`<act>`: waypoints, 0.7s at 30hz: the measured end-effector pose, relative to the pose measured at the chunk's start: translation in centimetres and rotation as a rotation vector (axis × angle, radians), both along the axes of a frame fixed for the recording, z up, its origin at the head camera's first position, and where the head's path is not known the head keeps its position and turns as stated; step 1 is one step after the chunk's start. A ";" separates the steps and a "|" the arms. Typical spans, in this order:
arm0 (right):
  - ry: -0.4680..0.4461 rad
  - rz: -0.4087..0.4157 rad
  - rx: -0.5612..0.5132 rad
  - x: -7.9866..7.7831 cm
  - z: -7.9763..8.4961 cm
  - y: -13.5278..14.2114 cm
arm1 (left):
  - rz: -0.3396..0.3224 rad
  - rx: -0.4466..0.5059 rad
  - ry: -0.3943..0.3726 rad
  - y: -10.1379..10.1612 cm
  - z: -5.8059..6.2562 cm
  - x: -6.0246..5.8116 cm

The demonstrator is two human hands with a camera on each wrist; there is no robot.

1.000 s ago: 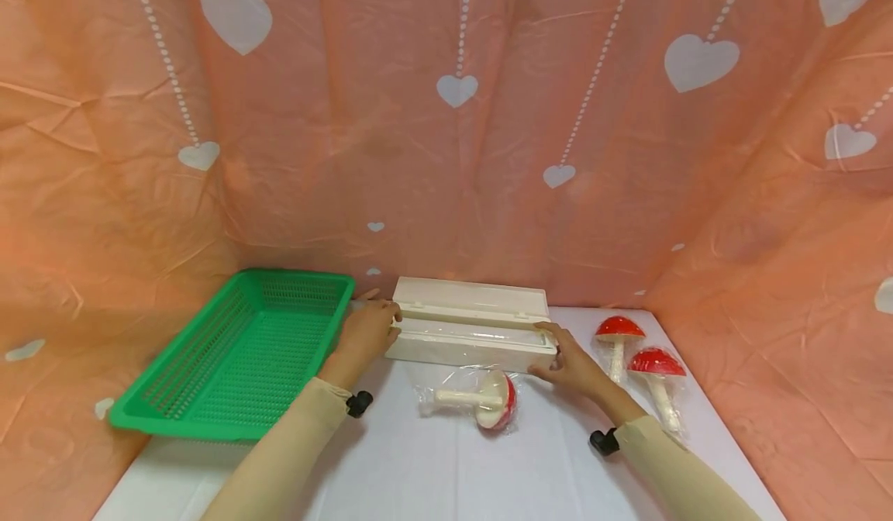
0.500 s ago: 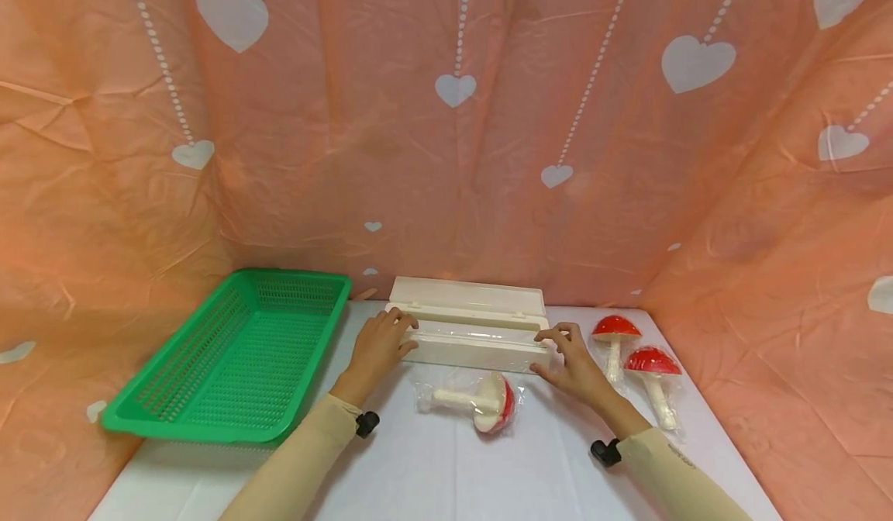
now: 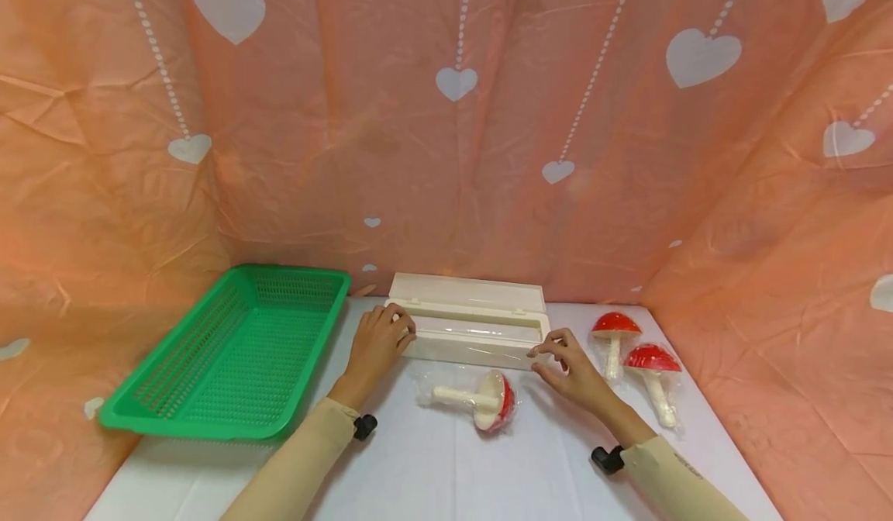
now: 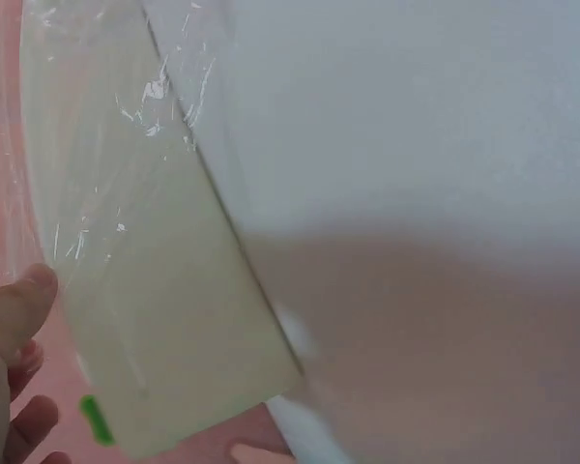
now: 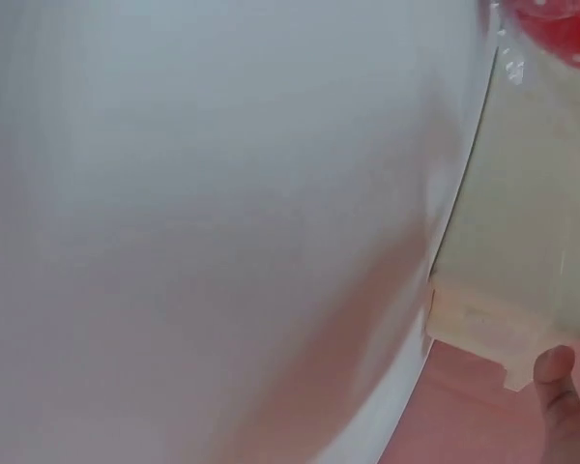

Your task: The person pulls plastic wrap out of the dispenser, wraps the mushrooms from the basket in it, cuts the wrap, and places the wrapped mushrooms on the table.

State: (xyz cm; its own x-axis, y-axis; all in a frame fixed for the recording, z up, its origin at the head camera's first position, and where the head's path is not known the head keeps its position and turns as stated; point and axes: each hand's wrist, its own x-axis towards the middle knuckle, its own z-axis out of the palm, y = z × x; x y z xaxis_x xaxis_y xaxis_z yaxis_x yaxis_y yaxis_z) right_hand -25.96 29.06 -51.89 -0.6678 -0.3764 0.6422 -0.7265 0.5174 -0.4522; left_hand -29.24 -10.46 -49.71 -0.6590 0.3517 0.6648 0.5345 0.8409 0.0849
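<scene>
A long white cling film dispenser lies toward the back of the table, its hinged lid raised, with a roll visible inside. My left hand is at its left end, fingers curled, pinching the clear cling film at the edge. At the front right corner, my right hand has thumb and index finger bent toward each other at the film's other side; the film between them is hard to see. A plastic-wrapped toy mushroom with a red cap lies on its side in front of the dispenser.
A green plastic basket stands at the left. Two more wrapped red-capped mushrooms, one farther back and one nearer, lie at the right edge of the white table. An orange curtain with hearts surrounds the back and sides.
My left hand has come off the dispenser's far left end to its front left part. My right hand has shifted from the right end slightly forward and down, with its fingers drawn closer together.
</scene>
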 end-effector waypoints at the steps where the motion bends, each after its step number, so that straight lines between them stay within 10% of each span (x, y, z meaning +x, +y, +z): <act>1: 0.000 0.019 -0.007 0.1 0.0 0.0 | 0.000 0.001 -0.006 0.0 0.2 0.1; 13: -0.082 0.205 -0.110 2.0 0.2 -0.1 | -0.254 0.130 -0.367 -0.2 1.2 2.9; 21: -0.141 0.258 -0.119 3.4 -0.2 -0.4 | -0.449 0.154 -0.405 -0.5 0.1 3.9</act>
